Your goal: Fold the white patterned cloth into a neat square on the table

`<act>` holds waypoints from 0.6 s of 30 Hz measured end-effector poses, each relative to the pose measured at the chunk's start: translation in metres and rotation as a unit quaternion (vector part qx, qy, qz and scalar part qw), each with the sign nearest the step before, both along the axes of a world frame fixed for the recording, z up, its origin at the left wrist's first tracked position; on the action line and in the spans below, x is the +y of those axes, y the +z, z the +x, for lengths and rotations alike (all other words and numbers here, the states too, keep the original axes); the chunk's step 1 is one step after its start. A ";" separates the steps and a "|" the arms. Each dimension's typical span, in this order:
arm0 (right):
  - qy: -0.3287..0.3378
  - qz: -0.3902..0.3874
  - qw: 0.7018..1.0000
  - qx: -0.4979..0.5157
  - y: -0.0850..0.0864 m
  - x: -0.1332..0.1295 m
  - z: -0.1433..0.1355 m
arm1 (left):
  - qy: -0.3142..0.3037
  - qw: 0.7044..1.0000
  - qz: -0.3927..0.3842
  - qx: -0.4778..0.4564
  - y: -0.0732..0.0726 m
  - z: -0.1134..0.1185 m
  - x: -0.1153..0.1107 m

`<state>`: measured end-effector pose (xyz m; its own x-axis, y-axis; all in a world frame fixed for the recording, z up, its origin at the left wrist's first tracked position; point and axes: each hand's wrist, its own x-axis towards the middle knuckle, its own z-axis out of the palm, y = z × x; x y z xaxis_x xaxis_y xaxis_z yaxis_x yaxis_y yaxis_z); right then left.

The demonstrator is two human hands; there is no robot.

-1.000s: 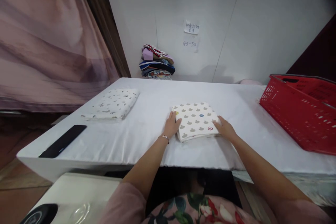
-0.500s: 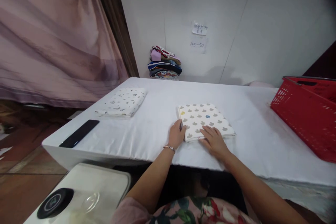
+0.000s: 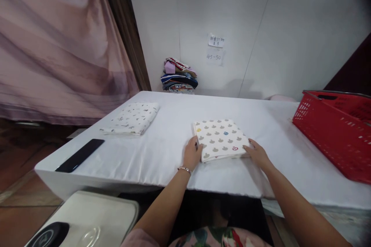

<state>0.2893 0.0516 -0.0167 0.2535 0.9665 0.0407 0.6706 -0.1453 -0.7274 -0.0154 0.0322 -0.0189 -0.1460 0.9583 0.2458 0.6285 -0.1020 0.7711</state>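
A folded white cloth (image 3: 222,139) printed with grey shapes, plus a few yellow, blue and red ones, lies flat in front of me on the white-covered table (image 3: 162,150). My left hand (image 3: 192,152), with a bracelet at its wrist, is closed on the cloth's left edge, thumb on top. On the opposite side my right hand (image 3: 257,153) grips the right edge near the front corner. The undersides of both grips are hidden. Farther left lies a second folded white cloth (image 3: 131,118) with small dark prints, apart from my hands.
A dark flat slab (image 3: 80,156) lies at the table's left edge. The red plastic basket (image 3: 333,135) stands on the right. Behind the table rises a stack of folded fabrics (image 3: 179,79) by the wall. A white stool-like surface (image 3: 95,212) with a round black object (image 3: 50,235) sits below left.
My right hand has moved from the cloth's front top surface to its right edge, uncovering a red print. The left hand stays at the left edge. The whole view has shifted slightly.
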 end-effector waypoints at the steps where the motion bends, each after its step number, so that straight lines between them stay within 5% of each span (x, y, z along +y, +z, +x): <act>1: 0.005 0.006 1.000 -0.009 0.001 0.004 -0.001 | 0.000 1.000 0.003 -0.004 -0.001 0.001 0.000; 10: 0.012 0.020 0.981 -0.194 0.022 0.049 -0.003 | -0.047 0.998 0.028 -0.040 -0.008 0.021 -0.011; 15: 0.159 0.198 0.938 -0.236 0.033 0.010 -0.058 | -0.008 0.998 0.035 -0.055 -0.001 0.004 0.007; 18: 0.273 0.222 0.911 -0.216 0.029 -0.030 -0.099 | 0.019 1.000 0.016 -0.019 0.009 -0.009 0.028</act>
<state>0.1907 0.0220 0.0122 -0.3911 0.8084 0.4398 0.7928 0.5387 -0.2851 -0.0239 0.0603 -0.0098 -0.1914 0.9439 0.2691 0.6029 -0.1033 0.7911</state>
